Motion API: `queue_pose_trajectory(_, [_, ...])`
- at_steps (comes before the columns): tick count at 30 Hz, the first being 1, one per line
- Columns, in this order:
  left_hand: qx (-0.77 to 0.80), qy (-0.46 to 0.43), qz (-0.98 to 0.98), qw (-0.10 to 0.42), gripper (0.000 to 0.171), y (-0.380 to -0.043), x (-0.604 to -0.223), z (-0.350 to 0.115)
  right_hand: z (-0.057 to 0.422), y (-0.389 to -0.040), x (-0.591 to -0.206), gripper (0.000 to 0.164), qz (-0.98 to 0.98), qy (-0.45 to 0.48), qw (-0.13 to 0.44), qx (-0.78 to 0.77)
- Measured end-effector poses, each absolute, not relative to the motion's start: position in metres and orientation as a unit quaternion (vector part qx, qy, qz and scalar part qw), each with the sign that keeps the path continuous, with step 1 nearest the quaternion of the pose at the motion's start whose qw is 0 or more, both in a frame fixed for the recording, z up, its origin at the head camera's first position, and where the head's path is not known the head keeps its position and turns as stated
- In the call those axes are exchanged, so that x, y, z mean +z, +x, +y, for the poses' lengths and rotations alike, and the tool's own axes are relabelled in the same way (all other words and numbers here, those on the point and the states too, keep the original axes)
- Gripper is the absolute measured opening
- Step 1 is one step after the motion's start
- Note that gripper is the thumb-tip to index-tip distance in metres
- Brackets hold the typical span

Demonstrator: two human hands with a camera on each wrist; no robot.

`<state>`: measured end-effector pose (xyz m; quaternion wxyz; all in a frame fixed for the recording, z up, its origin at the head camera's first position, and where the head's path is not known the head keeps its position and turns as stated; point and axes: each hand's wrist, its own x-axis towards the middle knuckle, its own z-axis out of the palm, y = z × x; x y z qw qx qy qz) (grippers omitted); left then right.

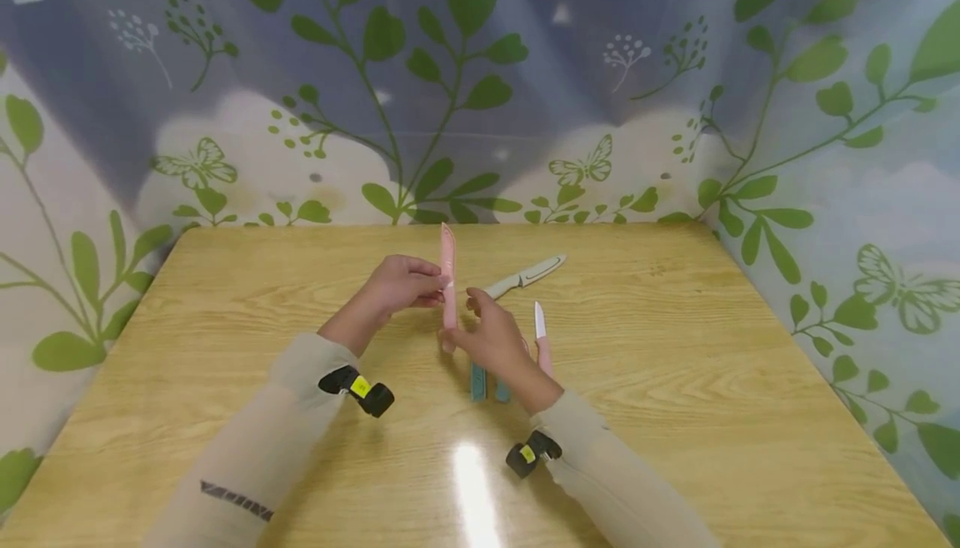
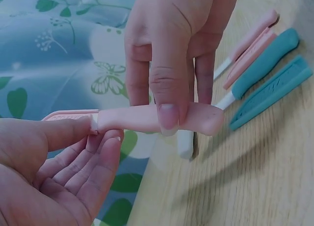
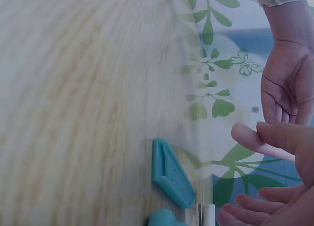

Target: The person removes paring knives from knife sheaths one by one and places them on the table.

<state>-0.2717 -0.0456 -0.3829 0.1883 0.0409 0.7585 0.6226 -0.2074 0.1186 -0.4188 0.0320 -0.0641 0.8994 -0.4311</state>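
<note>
You are holding a pink knife up in front of you, above the wooden table. Your left hand pinches the knife's pink cover near where it meets the handle, and a thin bit of white shows there. Your right hand is wide: the thumb touches the handle near its end, and the fingers are spread away from it.

Just past your right hand lies a white knife, slanting on the table. A small pink knife lies by that hand with its white blade bare. The left wrist view shows a small pink cover next to it, then a teal knife, then a teal cover. Behind the table hangs a leafy cloth.
</note>
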Motion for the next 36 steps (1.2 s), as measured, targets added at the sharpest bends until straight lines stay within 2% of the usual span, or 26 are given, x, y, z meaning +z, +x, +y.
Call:
queue_pose_trajectory(10, [0.624, 0.064, 0.754, 0.197, 0.029, -0.254, -0.376, -0.047, 0.128, -0.196, -0.420, 0.078, 0.872, -0.110, 0.048, -0.475])
queue_pose_trajectory(18, [0.644, 0.078, 0.732, 0.208, 0.027, -0.242, -0.373, -0.049, 0.136, -0.188, -0.420, 0.053, 0.722, -0.120, 0.168, -0.660])
queue_pose_trajectory(21, [0.639, 0.083, 0.736, 0.206, 0.027, -0.239, -0.372, -0.049, 0.135, -0.187, -0.422, 0.045, 0.684, -0.110, 0.192, -0.695])
queue_pose_trajectory(28, [0.629, 0.089, 0.744, 0.204, 0.026, -0.235, -0.372, -0.051, 0.135, -0.183, -0.424, 0.032, 0.626, -0.093, 0.225, -0.741])
queue_pose_trajectory(36, [0.617, 0.104, 0.750, 0.214, 0.023, -0.230, -0.370, -0.052, 0.136, -0.175, -0.421, 0.031, 0.605, -0.095, 0.242, -0.752])
